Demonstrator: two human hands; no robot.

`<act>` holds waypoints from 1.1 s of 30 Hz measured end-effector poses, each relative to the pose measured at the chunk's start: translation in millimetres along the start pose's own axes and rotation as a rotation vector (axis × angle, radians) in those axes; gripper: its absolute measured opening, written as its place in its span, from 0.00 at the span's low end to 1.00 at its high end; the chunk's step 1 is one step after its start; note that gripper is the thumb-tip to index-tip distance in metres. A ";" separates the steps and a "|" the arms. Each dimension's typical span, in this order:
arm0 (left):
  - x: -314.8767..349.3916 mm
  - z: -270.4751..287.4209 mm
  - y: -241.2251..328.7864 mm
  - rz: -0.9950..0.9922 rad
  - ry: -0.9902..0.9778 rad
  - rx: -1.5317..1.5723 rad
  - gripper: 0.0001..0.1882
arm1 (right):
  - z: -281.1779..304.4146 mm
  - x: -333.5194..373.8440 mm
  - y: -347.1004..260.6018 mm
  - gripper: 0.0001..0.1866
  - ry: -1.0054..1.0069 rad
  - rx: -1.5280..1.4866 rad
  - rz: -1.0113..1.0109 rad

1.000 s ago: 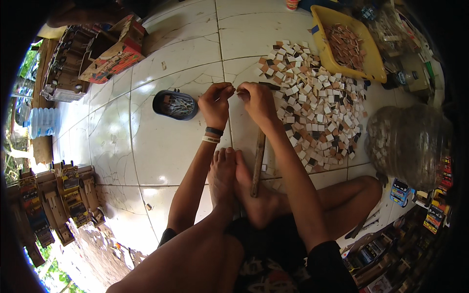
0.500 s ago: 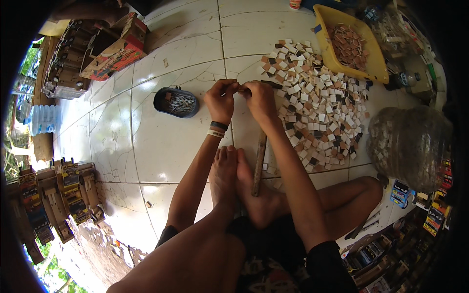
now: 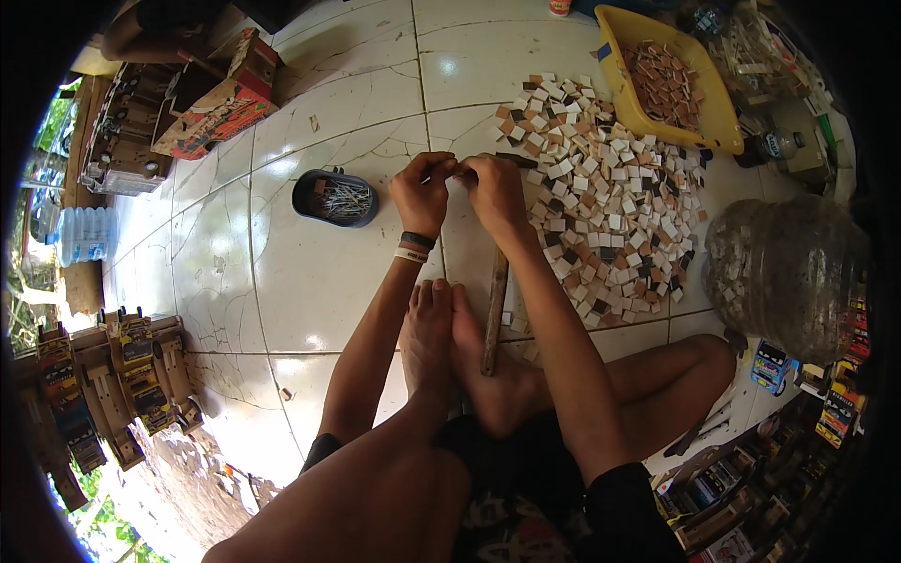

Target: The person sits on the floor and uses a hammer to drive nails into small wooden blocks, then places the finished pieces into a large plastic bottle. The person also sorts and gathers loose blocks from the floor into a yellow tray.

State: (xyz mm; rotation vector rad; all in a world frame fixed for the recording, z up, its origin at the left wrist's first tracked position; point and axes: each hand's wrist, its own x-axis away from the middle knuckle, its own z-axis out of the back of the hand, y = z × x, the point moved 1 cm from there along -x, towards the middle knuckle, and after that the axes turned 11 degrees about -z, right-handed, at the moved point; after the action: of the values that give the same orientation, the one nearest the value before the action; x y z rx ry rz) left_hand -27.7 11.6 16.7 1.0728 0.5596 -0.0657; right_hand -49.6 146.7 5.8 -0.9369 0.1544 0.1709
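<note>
My left hand (image 3: pixel 419 197) and my right hand (image 3: pixel 497 199) meet fingertip to fingertip above the tiled floor. Both are closed in a pinch, and whatever lies between the fingers is too small and hidden to make out. Under my right forearm lies a hammer (image 3: pixel 496 314), its wooden handle reaching down to my foot and its dark head just beyond my right hand. A dark blue tub (image 3: pixel 302 199) of nails (image 3: pixel 343 199) sits to the left of my left hand. To the right of my right hand spreads a pile of small square wooden pieces (image 3: pixel 615 220), white, brown and black.
A yellow basin (image 3: pixel 721 138) of brown pieces stands at the far right, near a large clear plastic container (image 3: pixel 784 277). Wooden toy trucks (image 3: pixel 131 371) are stacked at the left. A printed cardboard box (image 3: pixel 221 117) stands at the far left. More toy trucks (image 3: pixel 727 479) sit lower right.
</note>
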 end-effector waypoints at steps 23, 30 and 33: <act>3.6 -6.5 0.1 -0.056 0.015 0.039 0.02 | 80.0 183.3 -56.3 0.30 -0.245 -0.424 -0.771; 3.4 -6.1 1.9 -0.040 0.018 0.029 0.05 | 153.8 168.6 -104.6 0.36 -0.241 0.149 -0.348; 3.2 -5.7 3.2 -0.046 0.006 0.003 0.05 | 163.7 163.4 -109.6 0.37 -0.308 0.216 -0.358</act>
State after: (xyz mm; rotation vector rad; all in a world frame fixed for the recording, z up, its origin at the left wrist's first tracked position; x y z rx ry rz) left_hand -26.2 18.6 15.8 1.0637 0.5900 -0.1034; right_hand 142.5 228.6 153.7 -0.6992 -0.2744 -0.0346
